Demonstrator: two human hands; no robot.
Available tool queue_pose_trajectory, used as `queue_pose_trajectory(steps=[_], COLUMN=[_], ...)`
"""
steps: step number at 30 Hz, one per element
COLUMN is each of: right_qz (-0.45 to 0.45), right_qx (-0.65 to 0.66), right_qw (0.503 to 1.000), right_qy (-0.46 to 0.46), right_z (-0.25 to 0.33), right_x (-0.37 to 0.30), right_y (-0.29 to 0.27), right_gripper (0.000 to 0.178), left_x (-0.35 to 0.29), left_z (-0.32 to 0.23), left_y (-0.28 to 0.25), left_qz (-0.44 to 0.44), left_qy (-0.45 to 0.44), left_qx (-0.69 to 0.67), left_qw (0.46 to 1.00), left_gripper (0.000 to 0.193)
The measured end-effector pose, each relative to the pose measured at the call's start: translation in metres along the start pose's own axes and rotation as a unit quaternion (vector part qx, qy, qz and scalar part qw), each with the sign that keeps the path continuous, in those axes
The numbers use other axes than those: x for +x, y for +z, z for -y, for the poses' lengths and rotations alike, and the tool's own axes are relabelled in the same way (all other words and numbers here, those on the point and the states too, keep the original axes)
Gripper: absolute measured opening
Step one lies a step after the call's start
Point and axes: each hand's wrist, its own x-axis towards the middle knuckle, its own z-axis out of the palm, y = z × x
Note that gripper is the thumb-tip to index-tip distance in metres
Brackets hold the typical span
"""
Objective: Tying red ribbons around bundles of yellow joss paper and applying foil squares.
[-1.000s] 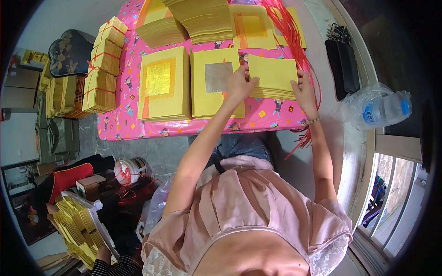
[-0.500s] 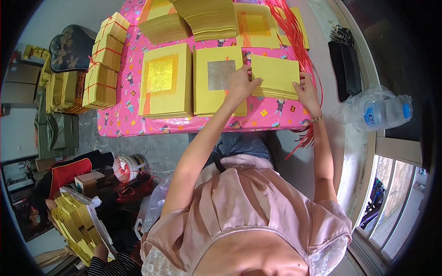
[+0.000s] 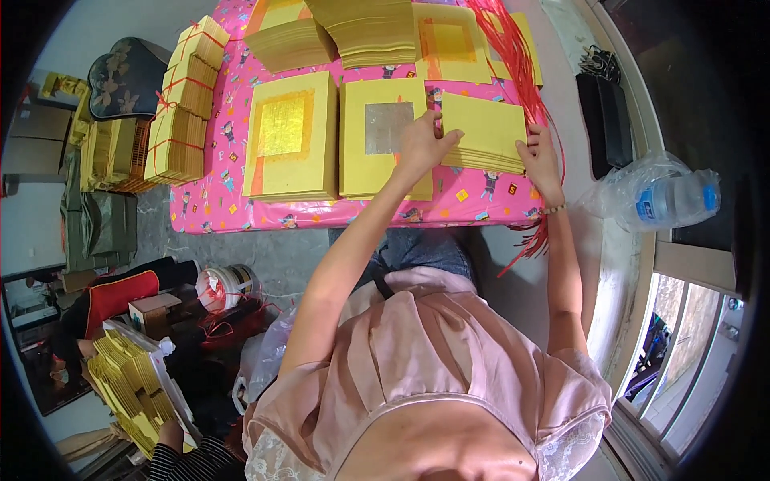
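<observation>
A small stack of plain yellow paper sheets [image 3: 485, 128] lies near the right front of the pink patterned tablecloth, its front layers slightly stepped. At its left edge is my left hand [image 3: 425, 146], thumb along the side of the stack and fingers bent over the edge. My right hand [image 3: 541, 164] holds the opposite edge, fingertips against the sheets. Just left of my left hand stands a thick stack of yellow paper with a silver square [image 3: 389, 128] on top. Beside that is another stack with a gold square [image 3: 285, 127].
More yellow paper stacks [image 3: 361, 36] stand farther back. Red strings [image 3: 513, 56] hang over the table's right side. Tied yellow bundles [image 3: 176, 144] line the left edge. A bagged plastic bottle [image 3: 674, 196] sits right. Another person's hand [image 3: 171, 434] touches yellow paper at lower left.
The small stack sits at a slightly greater slant, with its layers more stepped at the front. My hands stay at its two sides, the right fingers shifted a little. The view has moved slightly.
</observation>
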Motion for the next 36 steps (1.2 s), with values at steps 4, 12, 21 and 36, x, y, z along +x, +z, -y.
queue_pose_trajectory(steps=[4,12,21,36], right_qz=[-0.063,-0.152,0.015,0.208], right_qx=[-0.080,-0.120,-0.068,-0.172], right_qw=[0.994,0.974,0.960,0.864], right_qy=[-0.032,-0.121,-0.273,-0.425], right_z=[0.021,0.054,0.129,0.131], right_x=[-0.002,-0.004,-0.038,-0.050], right_y=[-0.010,-0.025,0.027,0.092], right_gripper=[0.044,0.035,0.021,0.027], left_x=[0.003,0.000,-0.066,-0.116], left_z=[0.005,-0.009,0.025,0.052], left_y=[-0.002,-0.018,-0.086,-0.102], left_qz=[-0.006,-0.027,-0.019,0.002], left_qy=[-0.003,0.010,0.069,0.171], left_qx=[-0.005,-0.024,0.006,0.158], left_qw=[1.000,0.999,0.997,0.973], left_gripper=[0.069,0.065,0.046,0.036])
